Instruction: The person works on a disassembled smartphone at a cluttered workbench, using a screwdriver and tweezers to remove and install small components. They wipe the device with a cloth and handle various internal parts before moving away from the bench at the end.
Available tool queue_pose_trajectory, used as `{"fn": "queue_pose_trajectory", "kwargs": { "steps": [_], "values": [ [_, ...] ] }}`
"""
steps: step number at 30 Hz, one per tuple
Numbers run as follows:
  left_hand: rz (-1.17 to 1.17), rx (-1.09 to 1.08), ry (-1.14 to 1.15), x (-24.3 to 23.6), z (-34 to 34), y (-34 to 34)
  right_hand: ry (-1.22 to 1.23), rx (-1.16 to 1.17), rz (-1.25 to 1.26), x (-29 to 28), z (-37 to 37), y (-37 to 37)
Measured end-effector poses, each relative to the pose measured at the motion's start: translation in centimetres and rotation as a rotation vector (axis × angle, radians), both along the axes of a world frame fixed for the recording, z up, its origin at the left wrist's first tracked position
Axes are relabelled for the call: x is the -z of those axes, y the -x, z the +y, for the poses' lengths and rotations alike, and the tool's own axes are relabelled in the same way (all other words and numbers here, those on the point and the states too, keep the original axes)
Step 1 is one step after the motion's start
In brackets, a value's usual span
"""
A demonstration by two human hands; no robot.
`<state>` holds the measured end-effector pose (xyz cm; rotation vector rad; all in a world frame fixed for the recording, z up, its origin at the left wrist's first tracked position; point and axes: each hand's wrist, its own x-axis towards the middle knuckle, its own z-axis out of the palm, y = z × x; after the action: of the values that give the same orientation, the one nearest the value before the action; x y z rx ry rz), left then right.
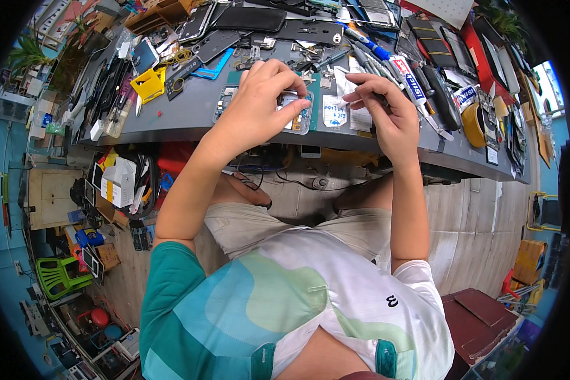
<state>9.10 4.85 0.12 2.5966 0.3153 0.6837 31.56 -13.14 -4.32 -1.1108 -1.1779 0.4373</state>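
Note:
An opened phone (305,121) with its inner parts showing lies on a green mat (315,88) at the bench's near edge. My left hand (256,104) arches over it and hides its middle. Thumb and index fingertip nearly meet above the phone's right end; anything between them is too small to make out. To the right, my right hand (394,120) is raised with curled fingers around something dark and thin, mostly hidden. Between the hands lies a white paper slip (334,112) with blue handwriting.
Tools, pens and a white-and-blue glue tube (406,79) crowd the bench to the right. A yellow tape roll (472,120) sits near the right edge. Left are a yellow holder (149,85), a blue bracket (215,65) and phone parts. Behind lies a black pouch (250,19).

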Motion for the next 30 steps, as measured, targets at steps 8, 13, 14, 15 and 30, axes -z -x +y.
{"fn": "queue_pose_trajectory", "kwargs": {
  "steps": [8, 13, 14, 15, 30],
  "values": [
    [-0.024, -0.004, 0.036, 0.0, 0.3, 1.0, 0.074, 0.100, -0.470, -1.9, 0.2, 0.3],
    [-0.073, -0.028, 0.059, 0.0, 0.2, 1.5, 0.082, 0.041, -0.755, -3.6, 1.5, 0.6],
    [-0.069, 0.005, 0.019, 0.0, 0.2, 1.5, 0.070, 0.029, -0.818, -3.9, 2.0, 0.5],
    [-0.083, 0.047, -0.025, 0.1, 0.3, 1.6, 0.060, 0.015, -0.879, -4.2, 2.5, 0.5],
    [-0.151, 0.225, -0.261, 0.8, 1.4, 2.8, 0.057, -0.356, -1.196, -6.5, 8.9, -1.7]
  ]
}}
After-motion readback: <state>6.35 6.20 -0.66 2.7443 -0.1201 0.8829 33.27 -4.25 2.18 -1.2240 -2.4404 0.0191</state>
